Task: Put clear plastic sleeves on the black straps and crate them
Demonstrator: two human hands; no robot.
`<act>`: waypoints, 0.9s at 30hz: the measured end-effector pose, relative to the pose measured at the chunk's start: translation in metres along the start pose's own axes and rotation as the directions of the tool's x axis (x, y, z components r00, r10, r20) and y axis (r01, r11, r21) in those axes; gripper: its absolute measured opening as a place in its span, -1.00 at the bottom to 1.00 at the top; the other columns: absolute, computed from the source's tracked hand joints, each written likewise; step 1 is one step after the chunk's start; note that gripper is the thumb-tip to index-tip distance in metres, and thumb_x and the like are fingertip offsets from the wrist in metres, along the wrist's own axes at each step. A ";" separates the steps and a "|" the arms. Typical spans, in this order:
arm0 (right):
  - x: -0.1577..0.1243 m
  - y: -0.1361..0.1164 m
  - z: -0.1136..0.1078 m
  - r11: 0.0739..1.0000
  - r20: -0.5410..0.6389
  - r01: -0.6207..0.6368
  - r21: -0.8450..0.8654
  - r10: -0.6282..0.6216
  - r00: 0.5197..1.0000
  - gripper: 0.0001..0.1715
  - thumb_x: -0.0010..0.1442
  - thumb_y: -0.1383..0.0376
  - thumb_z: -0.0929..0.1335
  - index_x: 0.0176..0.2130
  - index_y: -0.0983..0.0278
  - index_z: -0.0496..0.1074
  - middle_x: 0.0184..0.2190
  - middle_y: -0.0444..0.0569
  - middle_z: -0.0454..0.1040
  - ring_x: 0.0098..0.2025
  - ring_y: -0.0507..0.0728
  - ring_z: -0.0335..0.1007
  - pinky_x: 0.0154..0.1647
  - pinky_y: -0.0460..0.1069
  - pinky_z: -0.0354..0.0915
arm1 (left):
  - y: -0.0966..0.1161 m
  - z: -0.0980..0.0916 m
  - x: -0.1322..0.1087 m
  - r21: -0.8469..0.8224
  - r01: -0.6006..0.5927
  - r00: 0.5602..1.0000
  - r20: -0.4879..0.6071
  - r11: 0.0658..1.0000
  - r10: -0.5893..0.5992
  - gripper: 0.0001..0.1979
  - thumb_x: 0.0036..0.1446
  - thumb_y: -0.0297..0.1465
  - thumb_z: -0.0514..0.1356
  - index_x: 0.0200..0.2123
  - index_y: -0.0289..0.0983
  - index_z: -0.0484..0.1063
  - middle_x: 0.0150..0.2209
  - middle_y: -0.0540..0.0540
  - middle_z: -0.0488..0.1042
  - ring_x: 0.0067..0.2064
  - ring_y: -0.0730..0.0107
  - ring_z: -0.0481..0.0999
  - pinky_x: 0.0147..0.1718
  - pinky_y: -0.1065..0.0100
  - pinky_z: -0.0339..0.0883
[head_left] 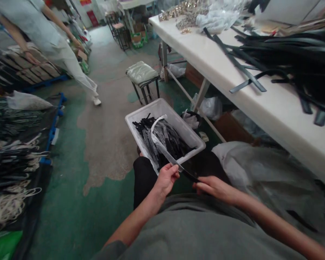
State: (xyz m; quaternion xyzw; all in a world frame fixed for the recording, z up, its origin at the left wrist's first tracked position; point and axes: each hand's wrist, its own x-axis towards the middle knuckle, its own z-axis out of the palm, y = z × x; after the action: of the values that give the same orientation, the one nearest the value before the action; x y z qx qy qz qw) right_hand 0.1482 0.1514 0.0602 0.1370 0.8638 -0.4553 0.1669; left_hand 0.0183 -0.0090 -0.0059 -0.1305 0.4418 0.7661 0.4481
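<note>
My left hand (167,178) is closed in a pinch on a long thin strip (162,147). Beyond those fingers the strip is white and curls up over a white plastic bin (162,102); between my hands it looks dark. My right hand (212,187) is closed around the dark end, near my lap. I cannot tell whether the white and dark parts are one piece or two layers. Many black and grey strips (169,135) lie heaped in the bin, which sits tilted by my knees.
To the right, a long white table (219,77) carries piled black strips (295,54) and small metal parts (178,11). A padded stool (142,74) stands beyond the bin. Plastic sacks (260,173) lie under the table. A person (51,39) walks at left, near bundles on pallets (52,130).
</note>
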 end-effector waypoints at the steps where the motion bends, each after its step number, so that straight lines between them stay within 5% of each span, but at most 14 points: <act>1: -0.009 0.009 0.007 0.991 0.049 -0.022 0.130 0.016 0.999 -0.51 0.25 -0.07 0.18 -0.50 0.03 0.50 -0.51 0.03 0.54 -0.43 0.20 0.50 -0.34 0.05 0.40 | 0.000 0.001 0.002 -0.022 0.002 1.000 -0.024 1.000 -0.002 -0.65 -0.31 -0.37 0.50 -0.51 -0.35 0.40 -0.58 0.06 0.33 -0.57 0.63 0.27 -0.55 0.52 0.22; 5: -0.008 0.031 0.020 0.947 0.070 -0.198 0.254 0.186 0.980 -0.40 0.21 -0.17 0.12 -0.55 0.16 0.31 -0.63 -0.03 0.42 -0.57 0.16 0.39 -0.53 0.01 0.31 | -0.015 0.006 0.006 -0.044 0.088 0.996 -0.028 0.995 -0.090 -0.61 -0.38 -0.37 0.51 -0.55 -0.34 0.37 -0.62 0.06 0.30 -0.61 0.61 0.26 -0.58 0.48 0.21; 9: 0.025 0.021 0.021 0.977 0.020 -0.141 0.163 0.140 0.990 -0.45 0.22 -0.11 0.11 -0.52 0.20 0.30 -0.62 -0.04 0.42 -0.59 0.13 0.38 -0.57 -0.02 0.26 | -0.034 0.013 0.011 0.019 0.103 0.991 0.081 0.994 -0.104 -0.64 -0.37 -0.37 0.50 -0.54 -0.37 0.41 -0.60 0.00 0.33 -0.62 0.59 0.28 -0.61 0.48 0.19; 13: 0.029 0.007 0.011 0.997 -0.060 -0.015 0.077 0.019 0.998 -0.59 0.19 0.00 0.20 -0.21 0.18 0.45 -0.50 -0.05 0.53 -0.54 0.16 0.46 -0.46 0.00 0.33 | -0.013 0.009 0.009 -0.035 0.038 0.999 0.009 0.999 -0.038 -0.62 -0.40 -0.40 0.51 -0.54 -0.35 0.39 -0.60 0.02 0.34 -0.62 0.60 0.27 -0.60 0.50 0.21; 16: 0.016 0.005 0.003 0.998 -0.078 -0.008 0.054 0.012 0.997 -0.45 0.20 0.05 0.21 0.12 0.15 0.34 -0.50 -0.07 0.54 -0.60 0.16 0.43 -0.52 0.01 0.32 | 0.007 0.006 0.006 -0.096 0.001 0.997 -0.072 0.995 -0.008 -0.60 -0.39 -0.42 0.51 -0.54 -0.32 0.35 -0.63 0.07 0.30 -0.62 0.61 0.26 -0.59 0.50 0.23; 22: 0.023 -0.009 0.002 0.996 -0.182 0.007 -0.087 -0.023 0.983 -0.41 0.27 0.18 0.14 0.24 0.23 0.24 -0.47 -0.09 0.55 -0.60 0.11 0.43 -0.49 -0.02 0.29 | -0.003 0.023 -0.005 -0.001 0.021 0.994 0.108 1.000 -0.021 -0.62 -0.35 -0.37 0.51 -0.47 -0.37 0.42 -0.57 0.02 0.37 -0.58 0.57 0.32 -0.53 0.44 0.27; 27: 0.013 -0.018 -0.005 0.997 -0.152 0.064 -0.054 -0.072 0.986 -0.40 0.28 0.24 0.19 0.28 0.25 0.17 -0.41 -0.12 0.57 -0.62 0.04 0.39 -0.51 -0.07 0.28 | 0.004 0.016 -0.007 -0.066 -0.010 1.000 0.006 0.998 0.011 -0.61 -0.36 -0.42 0.51 -0.52 -0.33 0.35 -0.60 0.10 0.33 -0.59 0.65 0.29 -0.54 0.51 0.24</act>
State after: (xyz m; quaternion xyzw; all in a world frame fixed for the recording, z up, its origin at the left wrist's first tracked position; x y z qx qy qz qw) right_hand 0.1289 0.1470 0.0714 0.1380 0.8890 -0.4277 0.0876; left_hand 0.0226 -0.0012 0.0096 -0.1403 0.4153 0.7831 0.4411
